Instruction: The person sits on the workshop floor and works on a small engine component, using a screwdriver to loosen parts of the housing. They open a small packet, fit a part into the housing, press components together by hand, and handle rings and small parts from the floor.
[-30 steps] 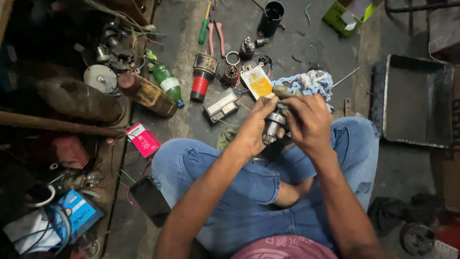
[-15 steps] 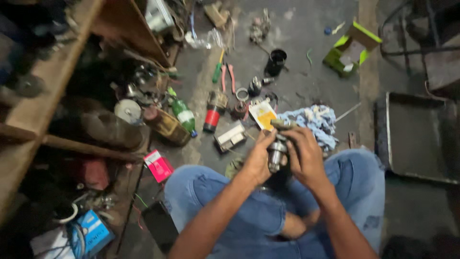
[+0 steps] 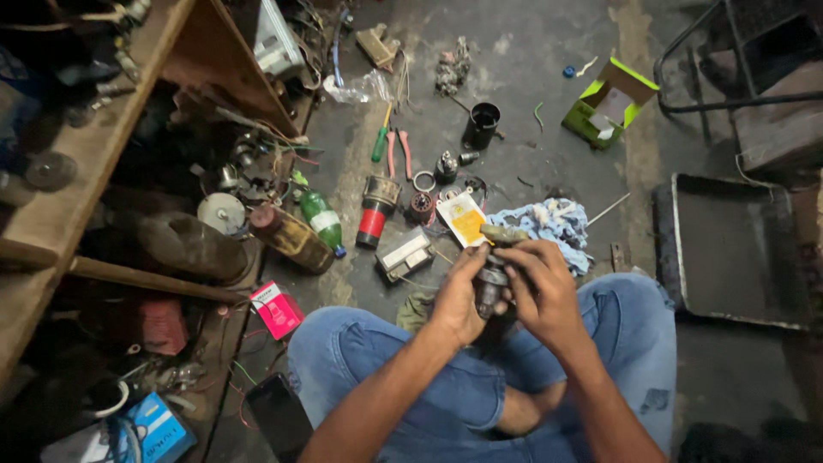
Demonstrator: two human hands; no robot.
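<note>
Place: repair workshop | Evidence: stained concrete floor (image 3: 531, 51) strewn with pliers (image 3: 399, 153), screwdriver (image 3: 380, 144), motor parts (image 3: 422, 206); cluttered wooden shelf (image 3: 103, 146)

Rag (image 3: 555, 223) lies beyond the hands (image 3: 506, 296), tray (image 3: 686, 257) at right.

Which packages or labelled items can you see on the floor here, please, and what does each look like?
Green carton: open, far right of the floor.
Yellow-and-white packet: flat, beyond the hands.
Pink box: small, by the left knee.
Blue box: bottom left.
Green bottle: white label, lying down.
</note>
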